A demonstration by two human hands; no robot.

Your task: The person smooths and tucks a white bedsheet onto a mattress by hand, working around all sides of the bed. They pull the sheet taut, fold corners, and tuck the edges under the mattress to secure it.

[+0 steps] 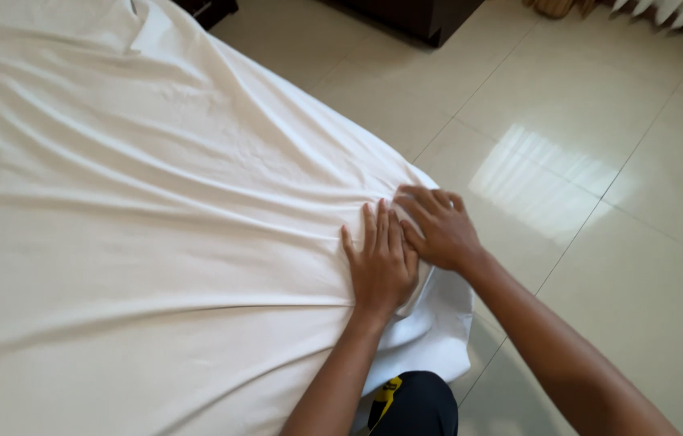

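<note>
Left hand [382, 266] and right hand [438, 228] flat on white sheet [155, 242]

Sheet [155, 202] lies over the bed and fills the left and centre of the view. Bed corner [438, 323] sits at lower centre-right; the sheet hangs down over it toward the floor [600, 266]. 2 hands rest flat on the sheet at this corner, side by side and touching. Left hand [382, 266] lies nearer the middle of the bed. Right hand [440, 228] lies just right of it, at the bed edge, fingers partly over the left hand's. Floor runs right of and behind the bed. Furniture base [430, 20], probably a cabinet, stands on the floor behind the bed, at top centre.
</note>
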